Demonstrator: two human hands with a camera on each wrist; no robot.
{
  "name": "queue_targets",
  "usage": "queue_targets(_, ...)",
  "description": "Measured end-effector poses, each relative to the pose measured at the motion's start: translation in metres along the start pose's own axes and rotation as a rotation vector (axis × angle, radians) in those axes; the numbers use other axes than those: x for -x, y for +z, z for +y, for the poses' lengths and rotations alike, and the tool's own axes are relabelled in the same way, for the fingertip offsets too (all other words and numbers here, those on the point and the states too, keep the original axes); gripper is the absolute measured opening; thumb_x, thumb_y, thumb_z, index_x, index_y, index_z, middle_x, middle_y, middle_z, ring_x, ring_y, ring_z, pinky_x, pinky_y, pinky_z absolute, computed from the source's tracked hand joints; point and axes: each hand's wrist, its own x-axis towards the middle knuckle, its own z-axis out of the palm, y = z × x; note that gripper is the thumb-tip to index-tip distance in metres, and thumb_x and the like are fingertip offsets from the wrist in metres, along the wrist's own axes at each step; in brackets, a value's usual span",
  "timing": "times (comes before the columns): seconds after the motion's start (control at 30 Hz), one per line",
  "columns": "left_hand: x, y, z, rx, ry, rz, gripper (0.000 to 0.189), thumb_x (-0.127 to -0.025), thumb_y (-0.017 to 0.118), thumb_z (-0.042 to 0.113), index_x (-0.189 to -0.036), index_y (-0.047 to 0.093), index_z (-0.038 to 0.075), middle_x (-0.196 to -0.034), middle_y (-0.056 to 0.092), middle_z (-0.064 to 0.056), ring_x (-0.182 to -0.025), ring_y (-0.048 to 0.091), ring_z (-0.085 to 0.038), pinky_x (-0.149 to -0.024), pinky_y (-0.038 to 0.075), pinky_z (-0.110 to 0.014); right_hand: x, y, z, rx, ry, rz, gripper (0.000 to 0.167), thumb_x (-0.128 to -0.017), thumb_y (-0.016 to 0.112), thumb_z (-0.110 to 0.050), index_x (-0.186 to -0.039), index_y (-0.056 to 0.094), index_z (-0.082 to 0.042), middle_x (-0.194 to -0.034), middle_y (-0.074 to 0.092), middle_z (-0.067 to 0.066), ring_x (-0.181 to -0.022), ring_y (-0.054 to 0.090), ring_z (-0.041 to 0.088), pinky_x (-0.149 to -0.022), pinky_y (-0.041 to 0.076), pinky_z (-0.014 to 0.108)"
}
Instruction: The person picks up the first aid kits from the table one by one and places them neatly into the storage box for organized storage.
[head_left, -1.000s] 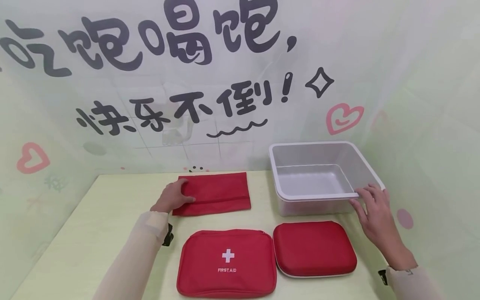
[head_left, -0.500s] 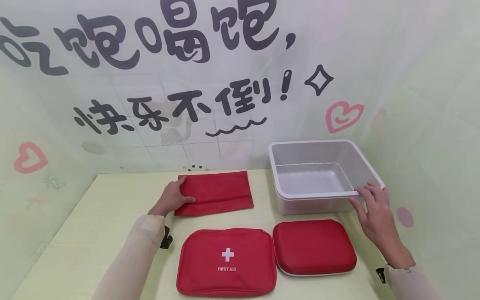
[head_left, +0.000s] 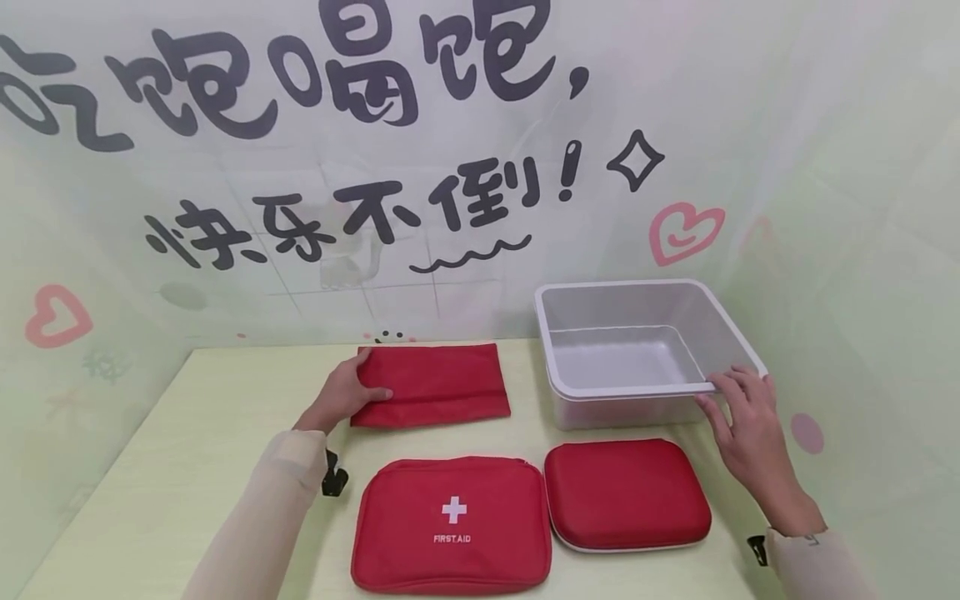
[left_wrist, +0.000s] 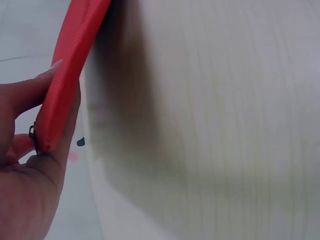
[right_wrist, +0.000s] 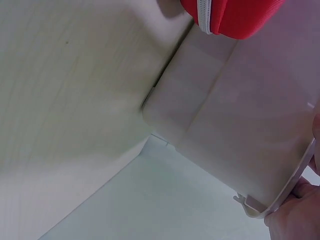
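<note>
nearest, the bag (head_left: 452, 558) and the case (head_left: 628, 492) lie side by side. beyond them, the left hand (head_left: 343, 395) pinches the left end of the pouch (head_left: 442, 379), left of the bin (head_left: 637, 391); the right hand (head_left: 752, 433) grips the bin's near rim by its right corner. the step seems to be gripping and steadying; lifting the pouch would call for a firm pinch.

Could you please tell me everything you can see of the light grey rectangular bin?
The light grey, rectangular, plastic-looking bin has rounded corners, smooth walls, a shiny floor and a paler rim. It stands upright, open-topped, on the pale wood-grained table, right of the flat red fabric pouch and beyond the rounded red case. The person's right hand grips its rim near the front right corner.
</note>
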Motion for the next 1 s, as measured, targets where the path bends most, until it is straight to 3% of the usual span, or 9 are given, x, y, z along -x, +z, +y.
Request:
queue_targets(0.2, 0.006, -0.004, 0.005, 0.164, -0.007, -0.075, 0.087, -0.091, 0.073, 0.016, -0.158, 0.020, 0.004, -0.156, 0.025, -0.028, -0.138, 0.030, -0.044, -0.114, 0.032, -0.054, -0.001, 0.000, -0.001, 0.005, 0.015, -0.010, 0.036, -0.081, 0.076, 0.000, -0.113, 0.060, 0.007, -0.113, 0.053, 0.028, -0.121, 0.043, 0.050, -0.113, 0.014, 0.070)
queue_targets(0.33, 0.009, -0.008, 0.010, 0.296, -0.021, -0.079, 0.083, -0.093, 0.071, 0.018, -0.159, 0.022, 0.011, -0.159, 0.021, -0.025, -0.138, 0.032, -0.041, -0.110, 0.040, -0.048, -0.001, 0.000, -0.003, 0.002, 0.029, -0.021, 0.041, -0.076, 0.076, 0.007, -0.114, 0.059, 0.006, -0.114, 0.052, 0.028, -0.121, 0.042, 0.050, -0.114, 0.012, 0.069)
queue_targets(0.43, 0.010, -0.011, 0.016, 0.361, -0.021, -0.063, 0.081, -0.093, 0.071, 0.020, -0.159, 0.024, 0.017, -0.159, 0.023, -0.023, -0.135, 0.035, -0.038, -0.100, 0.048, -0.036, -0.001, 0.000, -0.004, 0.001, 0.033, -0.024, 0.042, -0.076, 0.076, 0.007, -0.114, 0.059, 0.006, -0.114, 0.052, 0.028, -0.120, 0.042, 0.049, -0.114, 0.012, 0.068)
queue_targets(0.63, 0.013, -0.017, 0.033, 0.429, 0.021, -0.046, 0.080, -0.093, 0.072, 0.019, -0.158, 0.027, 0.021, -0.151, 0.034, -0.022, -0.123, 0.046, -0.035, -0.079, 0.054, -0.023, -0.002, -0.001, -0.005, 0.001, 0.029, -0.019, 0.044, -0.075, 0.077, 0.008, -0.114, 0.059, 0.007, -0.114, 0.052, 0.028, -0.119, 0.043, 0.048, -0.114, 0.013, 0.069)
queue_targets(1.0, 0.024, -0.030, 0.063, 0.499, 0.051, -0.033, 0.081, -0.092, 0.072, 0.020, -0.159, 0.026, 0.025, -0.144, 0.040, -0.021, -0.117, 0.052, -0.035, -0.079, 0.058, -0.028, -0.001, 0.000, -0.004, -0.005, 0.028, -0.005, 0.042, -0.075, 0.077, 0.008, -0.113, 0.060, 0.007, -0.113, 0.052, 0.028, -0.119, 0.043, 0.048, -0.114, 0.014, 0.069)
